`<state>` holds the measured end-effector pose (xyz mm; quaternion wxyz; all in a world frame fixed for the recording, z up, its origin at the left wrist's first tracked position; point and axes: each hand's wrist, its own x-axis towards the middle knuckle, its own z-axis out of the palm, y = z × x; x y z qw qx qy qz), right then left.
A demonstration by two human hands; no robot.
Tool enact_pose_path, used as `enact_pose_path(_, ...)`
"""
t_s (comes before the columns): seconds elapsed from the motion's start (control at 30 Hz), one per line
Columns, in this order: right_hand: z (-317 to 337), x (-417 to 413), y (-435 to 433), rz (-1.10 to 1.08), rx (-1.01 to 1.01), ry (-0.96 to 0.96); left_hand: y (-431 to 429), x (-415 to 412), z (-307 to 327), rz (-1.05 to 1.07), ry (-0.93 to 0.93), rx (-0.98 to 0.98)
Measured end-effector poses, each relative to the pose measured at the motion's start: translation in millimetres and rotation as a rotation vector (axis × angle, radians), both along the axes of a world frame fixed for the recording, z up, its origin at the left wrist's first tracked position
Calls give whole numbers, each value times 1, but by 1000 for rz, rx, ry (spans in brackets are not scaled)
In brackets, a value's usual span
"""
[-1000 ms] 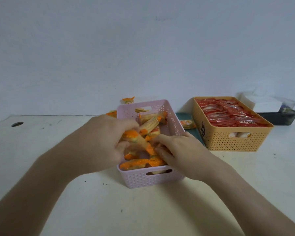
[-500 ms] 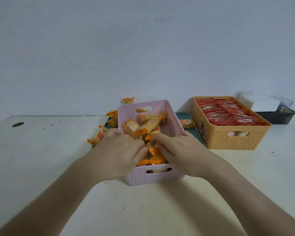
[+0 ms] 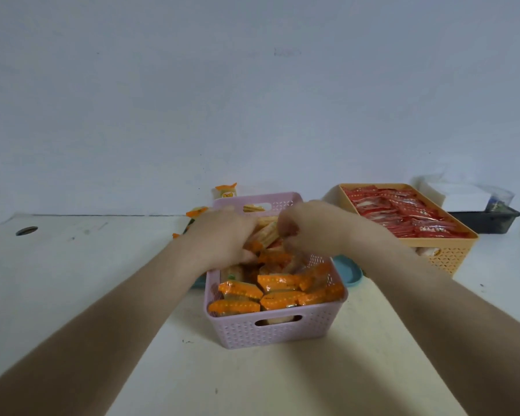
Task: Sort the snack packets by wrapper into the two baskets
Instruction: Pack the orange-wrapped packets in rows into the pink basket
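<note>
Loose packets [image 3: 196,212] lie on the worktop [image 3: 72,280] just outboard of the left hand [image 3: 222,240]. The left fingers reach down into the orange-wrapped packets [image 3: 270,285] that fill the pink basket [image 3: 276,331]. The back of the hand hides them, so grip state cannot be told. The right hand [image 3: 315,232] faces it across one packet. The right fingers [image 3: 285,232] are curled, but blur prevents confirming a pinch. The orange basket [image 3: 445,256], holding red-wrapped packets [image 3: 403,211], stands well outboard of the right fingers.

Hazards:
- The pink basket is heaped near the rim, so pressing or raking may spill packets over the wall.
- Packets left behind the basket may go unsorted.
</note>
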<state>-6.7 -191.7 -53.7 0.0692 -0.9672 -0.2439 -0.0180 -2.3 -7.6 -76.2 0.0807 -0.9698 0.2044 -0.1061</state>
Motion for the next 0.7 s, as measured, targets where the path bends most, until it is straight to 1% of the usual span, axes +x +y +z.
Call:
enact_pose_path(0.03, -6, 5, 6, 0, -107, 24, -2, 2, -3, -2, -13, 29)
enact_pose_path(0.1, -20, 17, 15, -18, -238, 30, -2, 5, -7, -26, -45, -2)
enact_pose_path(0.17, -27, 26, 20, -28, -299, -17, 3, 7, -11, -30, -44, -126)
enact_pose_path(0.23, -30, 29, 21, -31, -310, -82, 7, 5, -13, -19, -28, -314)
enact_pose_path(0.3, -29, 28, 21, -26, -292, -136, 10, 2, -13, -40, -57, -477)
enact_pose_path(0.4, -27, 22, 16, -31, -213, -155, 12, -3, -14, -72, -122, -616)
enact_pose_path(0.6, 5, -2, -17, -64, 158, -132, 19, -13, -7, -61, -281, -748)
enact_pose_path(0.67, 14, -15, -26, -38, 189, -103, 18, -21, -1, -85, -283, -771)
enact_pose_path(0.7, 16, -20, -30, -16, 151, -81, 16, -25, 2, -116, -250, -776)
